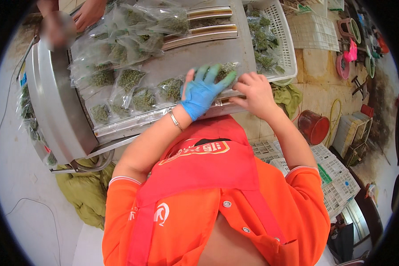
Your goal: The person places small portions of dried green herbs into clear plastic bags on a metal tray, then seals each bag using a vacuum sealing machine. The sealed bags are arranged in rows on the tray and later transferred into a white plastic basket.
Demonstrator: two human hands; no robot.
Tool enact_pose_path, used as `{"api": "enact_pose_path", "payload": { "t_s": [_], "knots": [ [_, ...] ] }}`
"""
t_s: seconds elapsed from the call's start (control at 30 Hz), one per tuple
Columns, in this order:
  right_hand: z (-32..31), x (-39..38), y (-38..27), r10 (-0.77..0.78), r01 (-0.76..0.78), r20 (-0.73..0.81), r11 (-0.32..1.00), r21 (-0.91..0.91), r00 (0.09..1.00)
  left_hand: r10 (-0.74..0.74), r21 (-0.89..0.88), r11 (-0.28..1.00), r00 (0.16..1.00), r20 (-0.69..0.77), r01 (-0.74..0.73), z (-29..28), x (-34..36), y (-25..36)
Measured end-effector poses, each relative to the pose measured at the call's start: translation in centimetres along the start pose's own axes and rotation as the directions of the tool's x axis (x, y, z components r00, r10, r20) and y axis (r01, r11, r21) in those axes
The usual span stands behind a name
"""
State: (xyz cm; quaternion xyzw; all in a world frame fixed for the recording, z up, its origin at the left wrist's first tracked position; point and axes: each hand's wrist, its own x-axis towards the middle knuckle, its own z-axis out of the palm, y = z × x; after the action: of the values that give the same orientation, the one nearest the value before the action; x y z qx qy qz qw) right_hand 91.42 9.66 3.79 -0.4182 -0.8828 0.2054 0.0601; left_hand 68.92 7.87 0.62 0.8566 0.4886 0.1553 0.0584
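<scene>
My left hand (204,92), in a blue glove with green-stained fingertips, lies spread open over a clear plastic bag (226,71) of small green berries, which look like green peppercorns. Its fingers partly hide this bag. Just right of it, my bare right hand (255,94) has bent fingers at the bag's edge, with the thumb apart below them over the sealing strip (139,120). Beside my left hand lies another filled bag (170,88). Several more bags (144,99) stretch leftward in a row along the metal bed (199,53) of a packing machine.
Heaped filled bags (119,48) cover the bed's far left, near another person's hands (89,15). Two more strips (201,36) cross the far side. The curved steel lid (60,102) stands left. A white basket (284,42) of bags is right; a red bucket (313,127) stands on the floor.
</scene>
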Motion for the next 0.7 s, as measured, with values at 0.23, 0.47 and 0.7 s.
{"api": "enact_pose_path", "payload": {
  "t_s": [0.23, 0.47, 0.7],
  "knots": [
    [1.3, 0.3, 0.5, 0.187, -0.228, 0.431, 0.973, 0.044, 0.883, 0.223, -0.046, 0.975, 0.935, 0.275, -0.219, -0.2, 2.7, -2.2],
    [2.6, -1.6, 0.3, -0.018, 0.027, -0.066, 0.990, 0.136, 0.998, 0.210, -0.146, 0.975, 0.896, 0.392, -0.165, -2.2, 3.5, -1.9],
    [0.4, -1.9, -1.4, 0.135, -0.051, -0.274, 0.955, 0.292, 0.952, 0.150, -0.002, 0.989, 0.988, -0.039, -0.150, 0.1, -3.2, 0.9]
  ]
}}
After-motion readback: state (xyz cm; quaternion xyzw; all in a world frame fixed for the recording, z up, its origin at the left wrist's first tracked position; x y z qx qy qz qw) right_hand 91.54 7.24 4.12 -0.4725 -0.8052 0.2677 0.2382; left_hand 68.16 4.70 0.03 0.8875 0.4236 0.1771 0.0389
